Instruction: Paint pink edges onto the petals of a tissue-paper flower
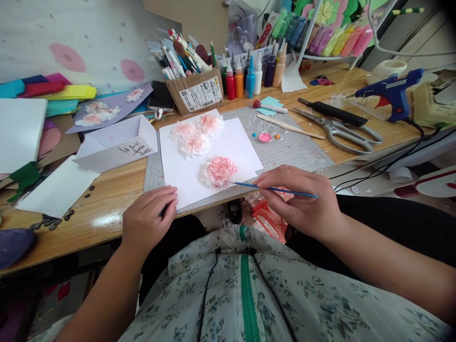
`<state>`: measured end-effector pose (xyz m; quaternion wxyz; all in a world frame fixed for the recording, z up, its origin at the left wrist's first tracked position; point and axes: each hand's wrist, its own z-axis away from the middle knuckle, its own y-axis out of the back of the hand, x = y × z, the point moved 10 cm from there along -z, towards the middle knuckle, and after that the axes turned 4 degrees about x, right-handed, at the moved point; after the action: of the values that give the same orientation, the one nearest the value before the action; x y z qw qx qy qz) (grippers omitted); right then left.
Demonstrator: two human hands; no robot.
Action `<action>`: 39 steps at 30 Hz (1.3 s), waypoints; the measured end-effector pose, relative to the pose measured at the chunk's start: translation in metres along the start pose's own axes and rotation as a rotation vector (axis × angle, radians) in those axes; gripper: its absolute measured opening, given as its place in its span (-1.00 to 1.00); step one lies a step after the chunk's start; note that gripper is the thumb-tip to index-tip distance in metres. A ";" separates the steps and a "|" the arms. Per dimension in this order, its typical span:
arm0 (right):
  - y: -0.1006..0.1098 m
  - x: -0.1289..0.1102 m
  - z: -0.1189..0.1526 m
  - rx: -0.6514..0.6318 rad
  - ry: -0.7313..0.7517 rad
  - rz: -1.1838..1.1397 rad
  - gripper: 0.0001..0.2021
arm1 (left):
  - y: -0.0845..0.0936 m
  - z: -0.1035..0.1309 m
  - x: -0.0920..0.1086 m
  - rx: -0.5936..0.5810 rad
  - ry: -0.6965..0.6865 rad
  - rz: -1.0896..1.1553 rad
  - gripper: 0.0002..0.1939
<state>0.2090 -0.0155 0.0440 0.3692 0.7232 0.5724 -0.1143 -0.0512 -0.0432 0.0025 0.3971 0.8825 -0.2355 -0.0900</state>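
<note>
My right hand (299, 197) grips a thin blue paintbrush (274, 189), its fingers closed round the handle. The brush tip touches the lower right edge of a ruffled paper flower (219, 171), white at the rim with red-pink strokes on top. This flower lies on a white sheet of paper (185, 183). Three paler pink-and-white ruffled flowers (195, 144) sit together at the sheet's upper left. With curled fingers, my left hand (151, 213) holds the sheet's lower left corner; the thumb is near the table edge.
A grey cutting mat (302, 149) lies under the sheet. Behind it is a clear palette with pink paint (265, 137). Scissors (344, 133) and a blue glue gun (395, 92) lie right. A white box (117, 142) stands left; a cardboard pen box (195, 92) and paint bottles (231, 83) stand behind.
</note>
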 end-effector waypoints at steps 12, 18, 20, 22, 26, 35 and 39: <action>-0.003 0.001 -0.003 -0.011 -0.010 -0.008 -0.81 | -0.001 -0.001 0.000 -0.005 -0.004 -0.003 -0.83; 0.001 0.001 -0.004 0.009 -0.029 0.006 -0.82 | -0.002 -0.002 0.002 -0.009 -0.009 -0.005 -0.83; 0.000 0.001 -0.004 -0.001 -0.031 0.000 -0.82 | -0.002 -0.002 0.002 -0.006 -0.010 -0.005 -0.83; -0.001 0.001 -0.003 -0.006 -0.029 -0.005 -0.81 | -0.003 -0.002 0.002 -0.009 -0.011 -0.005 -0.83; 0.004 0.002 -0.004 0.030 -0.046 0.009 -0.83 | -0.004 -0.001 0.000 -0.010 -0.006 -0.006 -0.83; 0.005 0.006 -0.003 0.038 -0.074 0.036 -0.85 | -0.001 -0.002 0.000 -0.011 0.001 0.001 -0.84; 0.007 0.008 -0.002 0.045 -0.097 0.042 -0.86 | -0.002 -0.001 0.001 -0.002 -0.001 -0.002 -0.84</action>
<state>0.2176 -0.0086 0.0438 0.3828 0.7365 0.5359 -0.1544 -0.0494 -0.0412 0.0018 0.3976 0.8823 -0.2347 -0.0912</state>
